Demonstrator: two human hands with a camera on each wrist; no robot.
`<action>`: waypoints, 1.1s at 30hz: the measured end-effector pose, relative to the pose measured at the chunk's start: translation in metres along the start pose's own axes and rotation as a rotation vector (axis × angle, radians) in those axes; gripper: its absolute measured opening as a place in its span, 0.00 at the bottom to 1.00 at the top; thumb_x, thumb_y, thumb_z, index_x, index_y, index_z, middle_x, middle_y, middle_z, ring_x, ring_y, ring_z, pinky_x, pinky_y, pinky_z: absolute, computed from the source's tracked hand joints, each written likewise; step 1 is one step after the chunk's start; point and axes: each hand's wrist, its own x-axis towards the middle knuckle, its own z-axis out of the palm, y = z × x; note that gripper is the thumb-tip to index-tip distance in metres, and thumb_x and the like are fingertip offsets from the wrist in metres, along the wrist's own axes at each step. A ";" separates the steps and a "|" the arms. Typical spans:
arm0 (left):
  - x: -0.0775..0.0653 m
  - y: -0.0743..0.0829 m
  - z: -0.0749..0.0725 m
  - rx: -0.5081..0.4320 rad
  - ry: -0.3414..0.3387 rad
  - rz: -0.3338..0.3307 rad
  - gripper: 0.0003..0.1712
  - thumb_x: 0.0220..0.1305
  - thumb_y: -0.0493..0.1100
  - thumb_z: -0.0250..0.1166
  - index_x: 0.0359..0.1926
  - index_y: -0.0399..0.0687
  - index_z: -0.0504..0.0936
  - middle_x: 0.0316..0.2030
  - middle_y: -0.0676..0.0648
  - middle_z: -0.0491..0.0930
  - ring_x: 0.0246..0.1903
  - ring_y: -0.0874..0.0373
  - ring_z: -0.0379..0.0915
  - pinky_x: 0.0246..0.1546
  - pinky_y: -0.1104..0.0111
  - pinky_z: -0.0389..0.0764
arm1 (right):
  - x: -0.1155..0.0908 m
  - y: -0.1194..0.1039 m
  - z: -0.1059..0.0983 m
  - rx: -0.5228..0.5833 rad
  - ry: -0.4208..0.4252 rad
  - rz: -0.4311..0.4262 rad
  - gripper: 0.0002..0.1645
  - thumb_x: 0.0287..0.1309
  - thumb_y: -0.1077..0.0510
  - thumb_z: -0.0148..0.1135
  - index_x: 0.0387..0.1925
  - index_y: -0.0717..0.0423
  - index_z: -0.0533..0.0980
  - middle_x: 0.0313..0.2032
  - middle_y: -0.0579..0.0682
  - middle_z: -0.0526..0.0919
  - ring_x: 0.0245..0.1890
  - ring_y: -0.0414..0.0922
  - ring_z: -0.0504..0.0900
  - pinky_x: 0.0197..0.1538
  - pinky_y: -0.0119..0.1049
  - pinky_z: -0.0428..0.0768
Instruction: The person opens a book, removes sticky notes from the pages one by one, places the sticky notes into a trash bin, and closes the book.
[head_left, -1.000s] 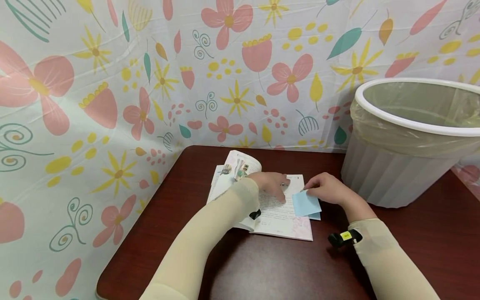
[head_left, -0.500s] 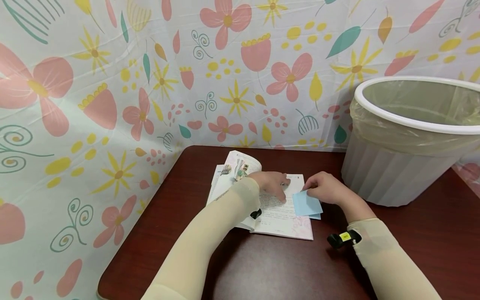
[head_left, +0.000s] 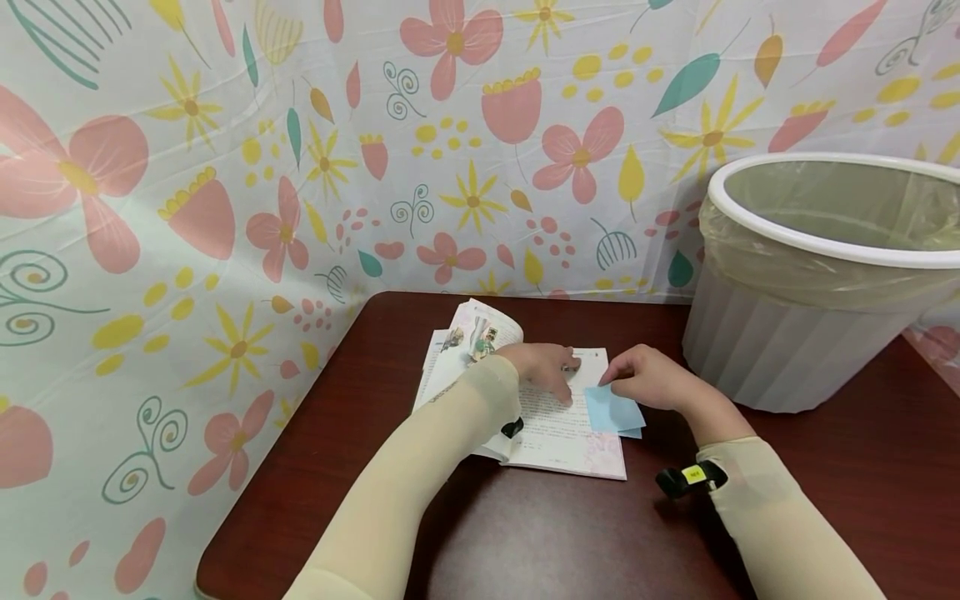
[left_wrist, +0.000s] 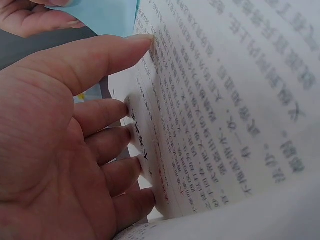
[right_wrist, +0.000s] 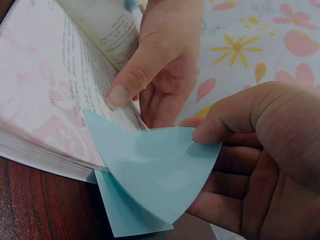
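An open book (head_left: pixel 551 446) lies on the table, its right page printed with text and a pink corner pattern. My left hand (head_left: pixel 542 369) rests on that page, its fingertips and thumb (left_wrist: pixel 132 50) touching the paper with fingers fairly straight. At the page's right edge is a light blue sticky note (right_wrist: pixel 160 160). My right hand (head_left: pixel 645 379) pinches the note's corner between thumb and fingers, and the sheet bends up off the page. A second blue piece (right_wrist: pixel 127 210) shows below it, sticking out past the book's edge; whether the two are joined I cannot tell.
A grey bin (head_left: pixel 772 350) with a white rim and a plastic liner stands at the right of the dark red table (head_left: pixel 315 467). A flower-patterned curtain (head_left: pixel 480 150) hangs behind and to the left. The book's left pages (head_left: pixel 487 329) curl up.
My right fingertips have shifted slightly left along the note's upper edge. The left hand and the book look still.
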 end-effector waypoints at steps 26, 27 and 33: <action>0.002 -0.002 0.002 0.025 0.032 0.041 0.51 0.62 0.61 0.71 0.81 0.68 0.56 0.83 0.59 0.46 0.82 0.62 0.42 0.80 0.67 0.54 | -0.008 -0.018 -0.007 0.096 -0.079 -0.139 0.11 0.57 0.69 0.64 0.35 0.56 0.90 0.35 0.52 0.91 0.28 0.35 0.76 0.34 0.30 0.78; 0.002 -0.003 0.003 0.026 0.034 0.041 0.51 0.62 0.61 0.71 0.81 0.68 0.56 0.83 0.59 0.46 0.82 0.62 0.42 0.80 0.68 0.54 | -0.008 -0.019 -0.007 0.097 -0.084 -0.147 0.11 0.57 0.69 0.64 0.35 0.56 0.89 0.35 0.52 0.91 0.28 0.35 0.76 0.34 0.30 0.78; 0.002 -0.003 0.003 0.024 0.039 0.052 0.51 0.62 0.61 0.71 0.81 0.67 0.56 0.83 0.58 0.46 0.82 0.62 0.43 0.79 0.68 0.55 | -0.008 -0.022 -0.007 0.113 -0.115 -0.181 0.11 0.58 0.69 0.63 0.35 0.58 0.89 0.33 0.56 0.90 0.27 0.35 0.75 0.33 0.31 0.78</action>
